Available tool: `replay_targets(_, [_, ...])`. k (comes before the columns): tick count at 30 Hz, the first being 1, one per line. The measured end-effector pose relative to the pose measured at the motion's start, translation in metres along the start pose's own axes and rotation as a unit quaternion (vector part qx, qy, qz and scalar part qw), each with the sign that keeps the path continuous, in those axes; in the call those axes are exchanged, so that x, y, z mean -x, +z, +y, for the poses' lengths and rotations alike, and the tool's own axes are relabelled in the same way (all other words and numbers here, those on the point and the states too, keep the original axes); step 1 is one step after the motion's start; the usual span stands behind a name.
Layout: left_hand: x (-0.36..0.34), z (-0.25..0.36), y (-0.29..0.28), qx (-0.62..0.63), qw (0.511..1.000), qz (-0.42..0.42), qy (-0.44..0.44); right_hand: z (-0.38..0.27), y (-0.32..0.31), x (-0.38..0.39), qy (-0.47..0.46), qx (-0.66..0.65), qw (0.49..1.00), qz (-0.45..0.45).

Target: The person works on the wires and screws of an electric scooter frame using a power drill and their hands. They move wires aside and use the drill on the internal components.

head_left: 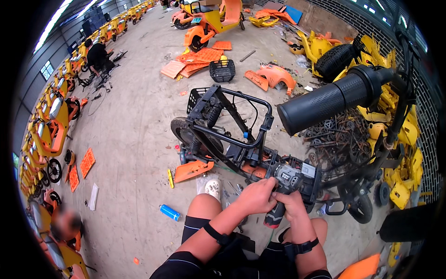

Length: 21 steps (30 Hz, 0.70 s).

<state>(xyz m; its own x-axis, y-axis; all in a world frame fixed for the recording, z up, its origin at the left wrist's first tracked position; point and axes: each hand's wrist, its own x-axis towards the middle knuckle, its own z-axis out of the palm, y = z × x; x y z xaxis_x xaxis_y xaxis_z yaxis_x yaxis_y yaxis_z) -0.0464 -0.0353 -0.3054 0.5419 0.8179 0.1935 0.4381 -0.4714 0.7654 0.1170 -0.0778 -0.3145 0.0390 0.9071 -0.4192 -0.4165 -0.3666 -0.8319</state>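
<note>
A grey and black cordless drill [289, 176] with a red-trimmed base is held low over a stripped scooter frame [223, 136]. My right hand [295, 205] is wrapped around its grip. Closed against the drill's other side is my left hand [258, 196], with its fingertips partly hidden. The drill's tip is out of sight among the dark parts at the frame's front end. The frame is black, with a rear wheel [185, 132] and a basket [196, 98] at its far left end. A black handlebar grip [325, 100] sticks out close by at the right.
An orange panel [193, 171], a yellow marker-like stick [170, 178] and a blue can [170, 212] lie on the floor. Yellow body parts [403, 186] and dark metal pieces [337, 135] are heaped on the right. Parked scooters [55, 121] line the left, near another person [97, 56].
</note>
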Motion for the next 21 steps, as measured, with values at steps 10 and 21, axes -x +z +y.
replay_targets(10, [0.021,-0.019,-0.013,-0.060,0.992,0.078,0.076,0.022,0.016,-0.010,0.009,-0.010,1.000,0.013])
replay_targets(21, [0.021,0.003,-0.001,0.566,0.790,0.081,-0.222,0.021,0.033,0.002,-0.066,-0.167,0.983,0.046])
